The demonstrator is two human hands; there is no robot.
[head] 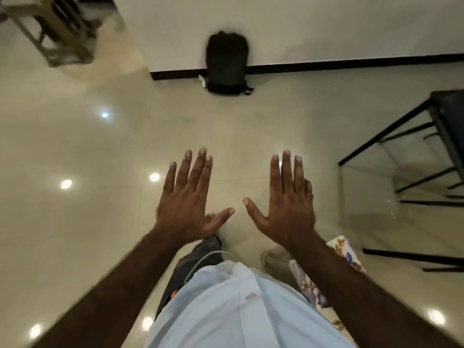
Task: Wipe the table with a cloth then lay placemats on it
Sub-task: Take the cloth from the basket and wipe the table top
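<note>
My left hand (188, 197) and my right hand (286, 199) are held out side by side above the floor, backs up, fingers spread, nothing in either. A glass-topped table (376, 197) with black legs stands to the right, its near corner beside my right hand. A floral patterned fabric (341, 249), cloth or placemat I cannot tell, shows partly under my right forearm near my hip. I am standing; my white shirt and dark trousers fill the bottom of the view.
A black backpack (227, 62) leans against the white wall straight ahead. A black chair (449, 114) stands at the table's far right. A beige wooden stool or frame (57, 28) is at the top left. Glossy beige floor tiles (100, 151) reflect ceiling lights.
</note>
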